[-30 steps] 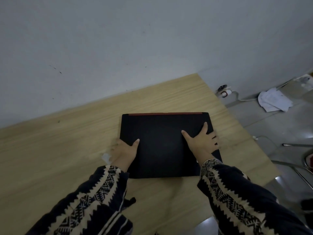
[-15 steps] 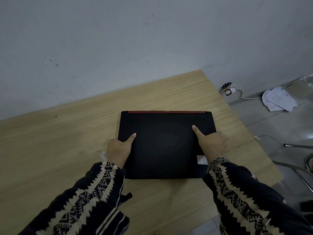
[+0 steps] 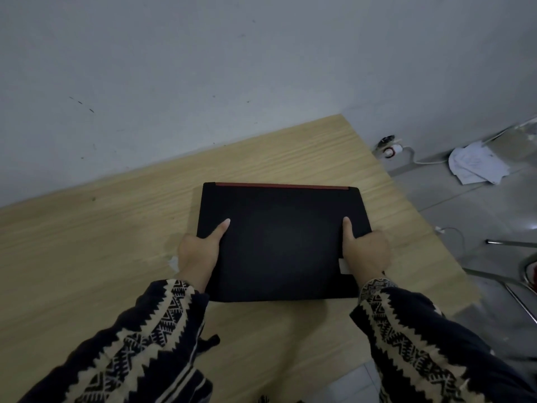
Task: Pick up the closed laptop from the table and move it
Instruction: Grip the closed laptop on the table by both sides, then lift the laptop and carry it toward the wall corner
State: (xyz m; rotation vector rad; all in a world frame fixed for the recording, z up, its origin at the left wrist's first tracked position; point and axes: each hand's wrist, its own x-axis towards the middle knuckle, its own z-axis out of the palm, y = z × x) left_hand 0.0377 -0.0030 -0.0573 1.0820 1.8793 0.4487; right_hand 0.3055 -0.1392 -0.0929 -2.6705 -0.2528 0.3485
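Note:
The closed laptop (image 3: 279,239) is black with a red strip along its far edge. It sits over the right half of the wooden table (image 3: 87,245). My left hand (image 3: 200,254) grips its left edge, thumb on the lid, fingers hidden beneath. My right hand (image 3: 366,251) grips the right edge the same way, thumb on top. Whether the laptop rests on the table or is raised slightly, I cannot tell. Both arms wear dark patterned sleeves.
A grey wall (image 3: 232,82) runs along the table's far edge. The table ends just right of the laptop. On the floor to the right lie a plug with a white cable (image 3: 390,149), crumpled papers (image 3: 476,165) and metal chair legs (image 3: 511,242).
My right hand went from lying flat on the lid to gripping the right edge. My left hand's thumb slid further onto the lid. The laptop looks larger and closer.

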